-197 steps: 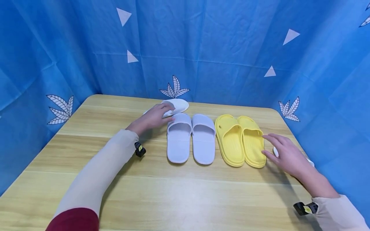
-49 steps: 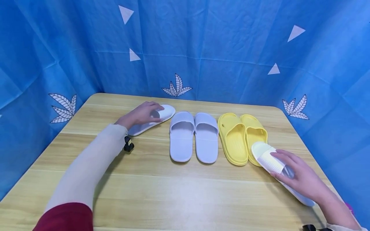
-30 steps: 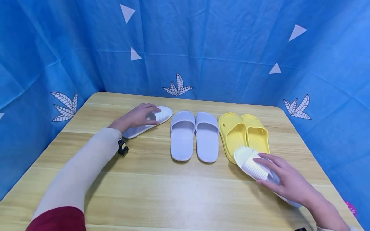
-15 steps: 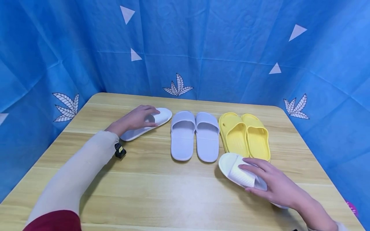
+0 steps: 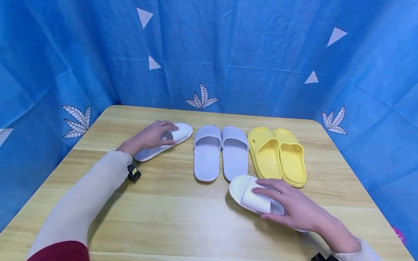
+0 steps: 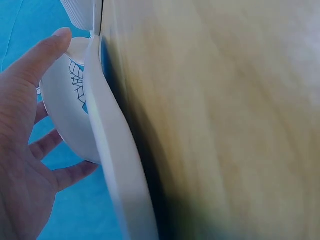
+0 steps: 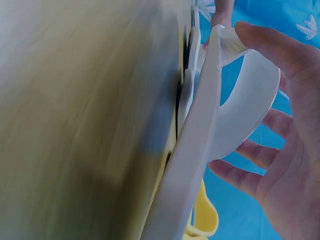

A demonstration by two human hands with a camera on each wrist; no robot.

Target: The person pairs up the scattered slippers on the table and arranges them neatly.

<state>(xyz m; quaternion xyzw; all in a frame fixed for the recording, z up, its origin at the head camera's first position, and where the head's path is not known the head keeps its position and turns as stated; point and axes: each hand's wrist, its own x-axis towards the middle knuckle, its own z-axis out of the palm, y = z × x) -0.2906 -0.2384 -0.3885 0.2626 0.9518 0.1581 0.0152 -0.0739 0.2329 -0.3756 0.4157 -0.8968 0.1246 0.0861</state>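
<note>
My left hand (image 5: 150, 136) grips a white slipper (image 5: 180, 135) across its ribbed strap, at the back left of the table. In the left wrist view, the thumb and fingers span the strap's opening, and the sole (image 6: 117, 155) runs along the tabletop. Another white slipper (image 5: 256, 201) is held by my right hand (image 5: 292, 208), in front of the lavender and yellow slippers. Its toe points left and away. The right wrist view shows thumb and fingertips on both sides of its strap, with the sole (image 7: 187, 155) slightly off the table. The palm hides its heel in the head view.
Two lavender slippers (image 5: 207, 159) stand side by side mid-table, toes away. Right of them is a pair of yellow slippers (image 5: 267, 159). The right-hand slipper's toe is close to the near end of the right lavender slipper. Blue curtain (image 5: 261, 47) surrounds the wooden table (image 5: 147, 217).
My right hand has taken up the white slipper from the right edge and carried it left past the yellow pair. My left hand has drawn its slipper left and nearer from behind the lavender pair.
</note>
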